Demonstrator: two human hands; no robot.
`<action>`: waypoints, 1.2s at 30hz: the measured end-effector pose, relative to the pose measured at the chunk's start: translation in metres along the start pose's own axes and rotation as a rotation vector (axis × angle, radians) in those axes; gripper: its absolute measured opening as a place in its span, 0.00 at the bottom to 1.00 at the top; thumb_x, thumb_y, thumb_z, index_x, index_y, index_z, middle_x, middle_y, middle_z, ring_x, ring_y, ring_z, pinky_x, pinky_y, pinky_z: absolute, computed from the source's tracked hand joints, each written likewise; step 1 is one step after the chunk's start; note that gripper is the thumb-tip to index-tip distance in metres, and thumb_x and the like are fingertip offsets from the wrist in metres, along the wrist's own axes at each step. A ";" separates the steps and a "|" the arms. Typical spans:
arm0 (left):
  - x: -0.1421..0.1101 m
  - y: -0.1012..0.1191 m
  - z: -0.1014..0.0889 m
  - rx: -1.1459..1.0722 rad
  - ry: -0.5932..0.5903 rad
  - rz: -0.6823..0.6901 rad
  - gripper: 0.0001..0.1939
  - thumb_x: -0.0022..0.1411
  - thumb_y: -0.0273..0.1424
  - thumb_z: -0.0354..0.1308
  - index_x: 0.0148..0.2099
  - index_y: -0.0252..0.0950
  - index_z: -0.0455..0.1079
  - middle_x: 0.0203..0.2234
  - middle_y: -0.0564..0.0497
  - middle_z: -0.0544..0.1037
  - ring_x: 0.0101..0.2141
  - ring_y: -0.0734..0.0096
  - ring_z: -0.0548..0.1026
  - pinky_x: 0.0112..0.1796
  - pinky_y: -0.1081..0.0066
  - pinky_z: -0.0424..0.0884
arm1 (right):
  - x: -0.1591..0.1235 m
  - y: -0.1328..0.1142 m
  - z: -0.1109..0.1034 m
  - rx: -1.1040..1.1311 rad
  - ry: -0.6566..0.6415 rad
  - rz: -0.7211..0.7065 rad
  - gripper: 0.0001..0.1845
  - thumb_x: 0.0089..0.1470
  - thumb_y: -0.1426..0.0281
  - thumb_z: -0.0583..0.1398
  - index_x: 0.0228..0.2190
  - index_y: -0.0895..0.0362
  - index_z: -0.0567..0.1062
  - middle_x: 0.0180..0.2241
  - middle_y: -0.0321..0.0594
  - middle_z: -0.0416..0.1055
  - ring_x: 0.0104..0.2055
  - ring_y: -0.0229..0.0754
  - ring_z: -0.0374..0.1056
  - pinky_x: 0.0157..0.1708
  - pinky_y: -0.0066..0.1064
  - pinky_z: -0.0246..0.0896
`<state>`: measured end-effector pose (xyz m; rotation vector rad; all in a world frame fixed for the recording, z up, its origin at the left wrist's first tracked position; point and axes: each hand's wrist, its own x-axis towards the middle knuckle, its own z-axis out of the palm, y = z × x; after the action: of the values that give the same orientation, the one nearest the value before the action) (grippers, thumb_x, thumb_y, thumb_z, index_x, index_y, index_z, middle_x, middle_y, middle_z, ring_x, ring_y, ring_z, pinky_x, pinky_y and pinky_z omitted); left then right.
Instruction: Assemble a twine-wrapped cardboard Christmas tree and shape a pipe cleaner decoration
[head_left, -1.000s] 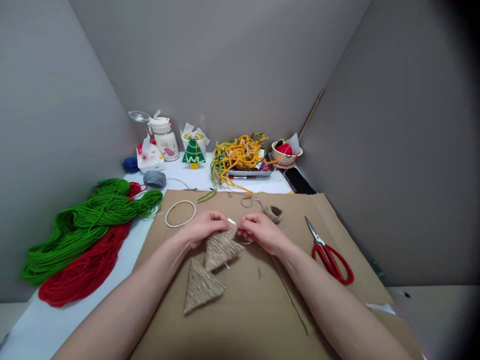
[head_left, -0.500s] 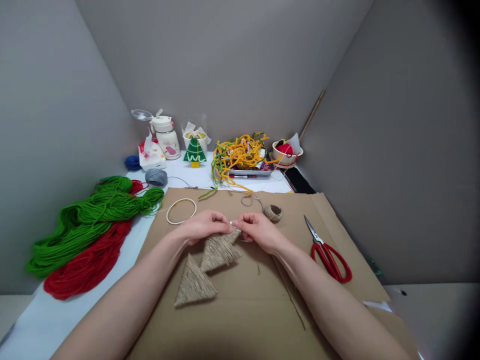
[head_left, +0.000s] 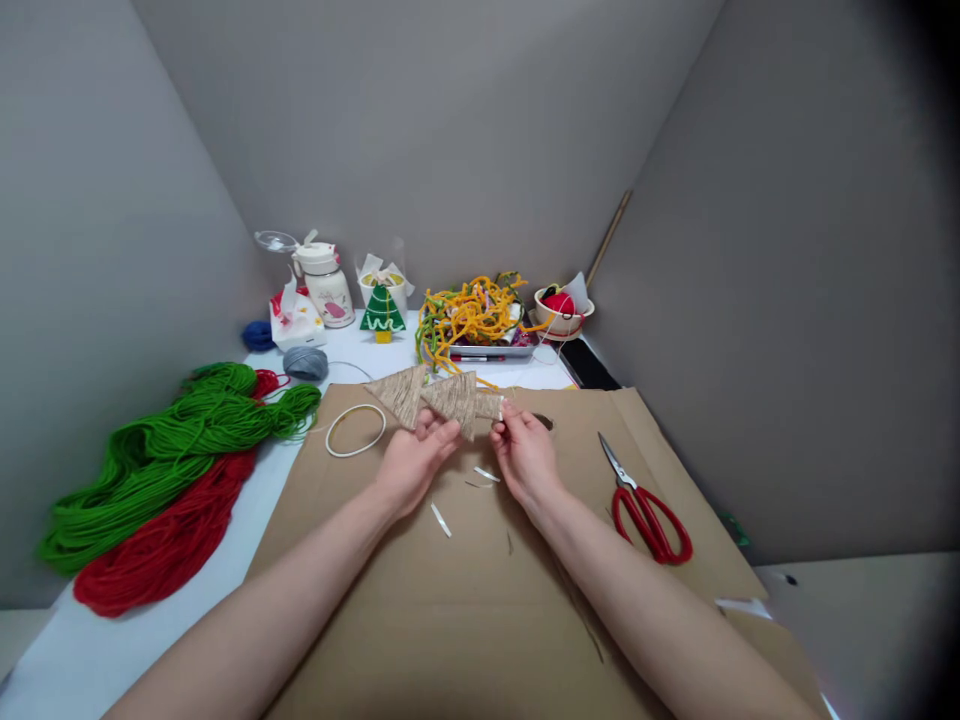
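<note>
My left hand (head_left: pixel 412 465) is partly curled, palm up, its thumb and fingers gripping the lower side of a twine-wrapped tree (head_left: pixel 454 397). My right hand (head_left: pixel 527 455) pinches the trunk end of the same piece between closed fingertips. The tree lies on its side in the air, raised over the far part of a brown cardboard sheet (head_left: pixel 390 620), its pointed tip toward the left.

Below the hands, two narrow white strips (head_left: pixel 441 520) lie loose on the cardboard, off the tree and apart from each other. I judge that this leaves both hands only the one piece to manage, steadied at the middle and at the trunk.

Farther out, a white hoop (head_left: pixel 352 455) rests near the cardboard's far left corner. Red-handled scissors (head_left: pixel 627 482) lie toward its right edge, blades pointing to the far edge. Past the left edge sit hanks of green yarn (head_left: pixel 150 465) and red yarn (head_left: pixel 161 545). Beyond the far edge, I see a gray yarn ball (head_left: pixel 305 363), a small green tree (head_left: pixel 382 312) and a heap of orange yarn (head_left: pixel 480 318).
</note>
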<state>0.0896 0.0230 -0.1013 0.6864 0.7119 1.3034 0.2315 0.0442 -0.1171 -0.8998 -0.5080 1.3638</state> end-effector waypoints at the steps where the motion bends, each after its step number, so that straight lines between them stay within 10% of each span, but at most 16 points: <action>1: 0.000 -0.003 0.003 -0.013 0.088 0.042 0.13 0.50 0.26 0.63 0.40 0.38 0.69 0.36 0.53 0.76 0.42 0.71 0.73 0.44 0.68 0.69 | -0.003 0.002 0.000 -0.017 -0.028 0.014 0.15 0.39 0.63 0.67 0.23 0.59 0.68 0.21 0.30 0.61 0.21 0.27 0.56 0.20 0.18 0.56; 4: 0.006 0.004 -0.003 0.013 0.172 0.031 0.09 0.51 0.30 0.63 0.34 0.34 0.68 0.32 0.52 0.75 0.34 0.74 0.74 0.38 0.72 0.72 | -0.009 0.005 -0.001 -0.078 -0.156 0.082 0.17 0.45 0.57 0.63 0.26 0.59 0.70 0.22 0.33 0.64 0.21 0.30 0.59 0.20 0.21 0.58; 16: 0.011 0.034 -0.037 0.483 -0.304 -0.376 0.21 0.50 0.31 0.64 0.47 0.36 0.68 0.37 0.48 0.74 0.30 0.76 0.71 0.29 0.78 0.66 | -0.009 -0.015 -0.003 -0.666 -0.424 0.148 0.19 0.44 0.55 0.62 0.29 0.59 0.73 0.24 0.35 0.67 0.24 0.33 0.59 0.20 0.23 0.52; 22: 0.008 0.037 -0.037 0.608 -0.408 -0.429 0.17 0.49 0.34 0.64 0.40 0.32 0.71 0.26 0.51 0.73 0.21 0.80 0.65 0.22 0.78 0.58 | -0.008 -0.013 -0.001 -0.527 -0.413 0.190 0.19 0.47 0.57 0.61 0.35 0.59 0.71 0.31 0.39 0.69 0.27 0.33 0.62 0.23 0.23 0.55; 27: 0.014 0.041 -0.045 0.460 -0.222 -0.361 0.14 0.46 0.28 0.65 0.38 0.33 0.69 0.26 0.54 0.71 0.21 0.81 0.65 0.21 0.79 0.57 | -0.002 -0.026 -0.006 -0.856 -0.323 -0.068 0.15 0.51 0.61 0.57 0.37 0.57 0.70 0.34 0.41 0.71 0.32 0.37 0.66 0.29 0.28 0.59; 36: 0.028 0.043 -0.062 0.342 0.027 -0.325 0.18 0.43 0.23 0.66 0.38 0.33 0.67 0.21 0.56 0.70 0.19 0.81 0.65 0.19 0.79 0.58 | -0.038 -0.034 -0.011 -1.810 -0.658 -0.342 0.05 0.51 0.72 0.58 0.32 0.59 0.72 0.35 0.45 0.68 0.39 0.42 0.63 0.38 0.30 0.54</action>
<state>0.0179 0.0593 -0.1078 0.7897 1.0364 0.9022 0.2540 0.0061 -0.0898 -1.5634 -2.4657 0.5366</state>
